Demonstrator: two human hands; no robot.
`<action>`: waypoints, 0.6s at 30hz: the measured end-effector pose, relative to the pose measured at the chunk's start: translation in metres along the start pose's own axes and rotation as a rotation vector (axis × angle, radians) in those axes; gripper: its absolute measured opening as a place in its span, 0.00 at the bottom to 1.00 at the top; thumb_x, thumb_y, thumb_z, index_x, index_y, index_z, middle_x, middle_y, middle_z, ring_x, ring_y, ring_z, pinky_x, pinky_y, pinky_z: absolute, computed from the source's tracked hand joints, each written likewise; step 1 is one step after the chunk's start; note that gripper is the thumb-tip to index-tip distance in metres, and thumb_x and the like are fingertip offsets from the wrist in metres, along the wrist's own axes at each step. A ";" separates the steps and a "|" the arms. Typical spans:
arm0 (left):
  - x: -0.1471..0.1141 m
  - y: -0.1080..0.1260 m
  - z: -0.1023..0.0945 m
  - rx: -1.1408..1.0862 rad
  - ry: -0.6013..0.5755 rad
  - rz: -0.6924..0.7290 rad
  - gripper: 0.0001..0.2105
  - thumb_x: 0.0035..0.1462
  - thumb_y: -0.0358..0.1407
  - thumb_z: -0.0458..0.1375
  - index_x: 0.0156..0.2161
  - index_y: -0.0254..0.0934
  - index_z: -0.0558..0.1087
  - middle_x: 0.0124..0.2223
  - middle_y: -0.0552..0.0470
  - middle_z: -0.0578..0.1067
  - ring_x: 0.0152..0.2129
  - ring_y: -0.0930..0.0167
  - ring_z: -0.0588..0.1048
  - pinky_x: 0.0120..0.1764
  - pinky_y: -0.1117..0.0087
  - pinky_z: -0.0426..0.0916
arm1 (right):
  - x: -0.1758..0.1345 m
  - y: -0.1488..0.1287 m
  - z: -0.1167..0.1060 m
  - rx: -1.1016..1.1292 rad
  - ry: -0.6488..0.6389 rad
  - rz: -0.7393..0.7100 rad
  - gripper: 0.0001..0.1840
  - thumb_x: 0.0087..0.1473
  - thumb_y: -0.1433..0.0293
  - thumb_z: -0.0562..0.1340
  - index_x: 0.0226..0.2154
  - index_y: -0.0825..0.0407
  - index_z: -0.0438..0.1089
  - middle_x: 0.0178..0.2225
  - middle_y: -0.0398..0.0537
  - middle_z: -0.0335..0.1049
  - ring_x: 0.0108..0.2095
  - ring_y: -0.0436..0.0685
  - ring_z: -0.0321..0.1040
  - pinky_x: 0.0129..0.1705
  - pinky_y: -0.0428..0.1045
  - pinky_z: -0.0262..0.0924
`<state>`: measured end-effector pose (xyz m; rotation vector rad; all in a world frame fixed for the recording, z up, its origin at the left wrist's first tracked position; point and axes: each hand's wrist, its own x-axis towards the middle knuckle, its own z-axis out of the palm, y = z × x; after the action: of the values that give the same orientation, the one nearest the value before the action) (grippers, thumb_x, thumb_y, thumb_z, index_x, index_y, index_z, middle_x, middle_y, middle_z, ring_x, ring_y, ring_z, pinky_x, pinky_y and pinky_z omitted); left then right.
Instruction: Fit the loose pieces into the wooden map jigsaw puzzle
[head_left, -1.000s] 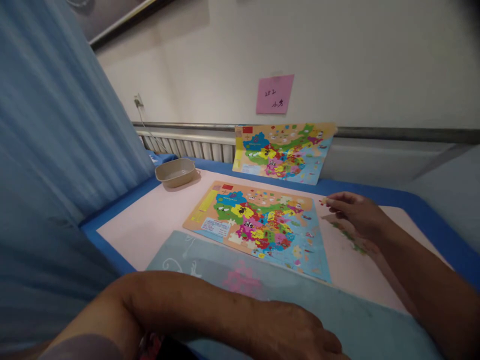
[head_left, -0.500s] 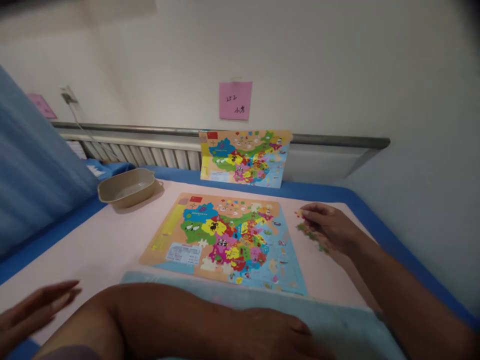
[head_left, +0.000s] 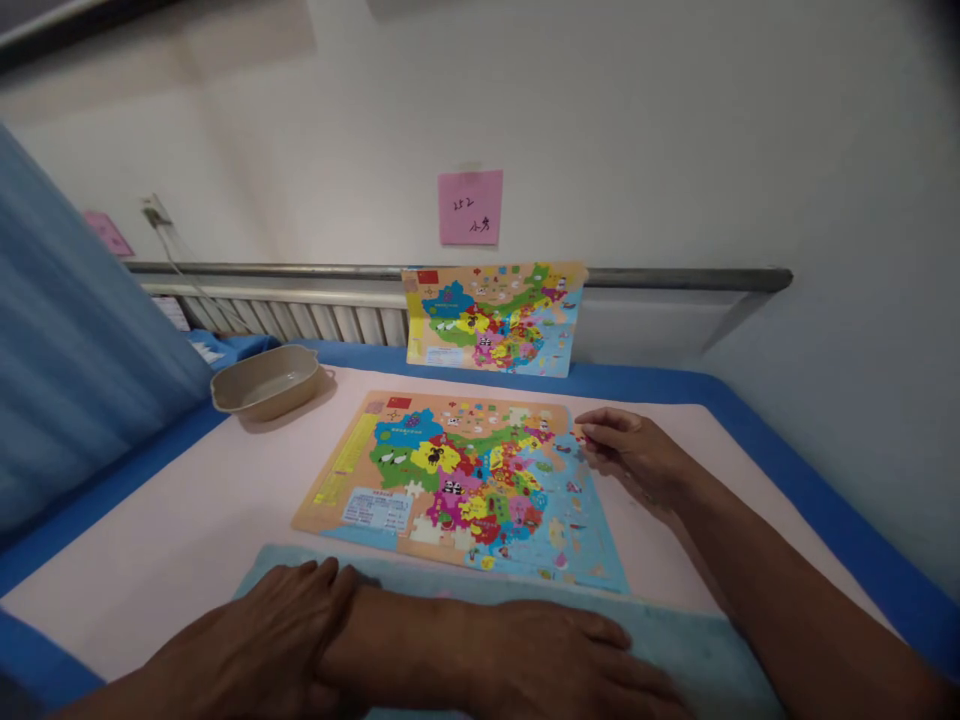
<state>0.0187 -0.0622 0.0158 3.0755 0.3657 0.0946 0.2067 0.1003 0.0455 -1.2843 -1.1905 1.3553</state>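
Pink surface [head_left: 195, 510], right hand [head_left: 637, 450] pinching puzzle piece [head_left: 579, 433], left hand [head_left: 562, 655] palm down

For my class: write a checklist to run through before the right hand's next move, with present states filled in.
1. Right hand pinching the small piece with red on it: ok.
2. Piece's full design readable: cannot tell; too small.
3. Multicoloured rectangular map puzzle lying flat: ok.
4. Its pale cream gaps filled: not ok; several show.
5. Matching multicoloured printed map sheet upright by the grey metal rail: ok.
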 end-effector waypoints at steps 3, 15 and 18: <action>-0.011 -0.013 -0.011 -0.022 0.016 0.058 0.15 0.63 0.46 0.53 0.47 0.45 0.79 0.52 0.43 0.77 0.50 0.58 0.76 0.38 0.62 0.71 | 0.000 0.003 0.005 -0.026 -0.010 -0.036 0.24 0.36 0.57 0.76 0.34 0.51 0.73 0.21 0.39 0.67 0.21 0.48 0.59 0.23 0.45 0.54; -0.041 -0.031 -0.019 -0.038 0.163 0.399 0.24 0.67 0.39 0.43 0.59 0.30 0.72 0.60 0.41 0.71 0.59 0.60 0.67 0.50 0.60 0.69 | -0.026 -0.014 0.032 -0.229 -0.156 -0.122 0.23 0.39 0.52 0.75 0.30 0.51 0.75 0.25 0.43 0.71 0.25 0.50 0.61 0.27 0.47 0.57; -0.042 -0.027 -0.027 0.092 0.159 0.428 0.25 0.69 0.39 0.42 0.58 0.31 0.74 0.62 0.42 0.72 0.60 0.61 0.67 0.50 0.62 0.69 | -0.034 -0.015 0.044 -0.266 -0.200 -0.106 0.25 0.41 0.49 0.74 0.31 0.52 0.75 0.25 0.43 0.70 0.25 0.51 0.61 0.26 0.48 0.58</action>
<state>-0.0300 -0.0451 0.0392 3.1899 -0.2980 0.3449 0.1644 0.0659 0.0655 -1.2682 -1.5980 1.3020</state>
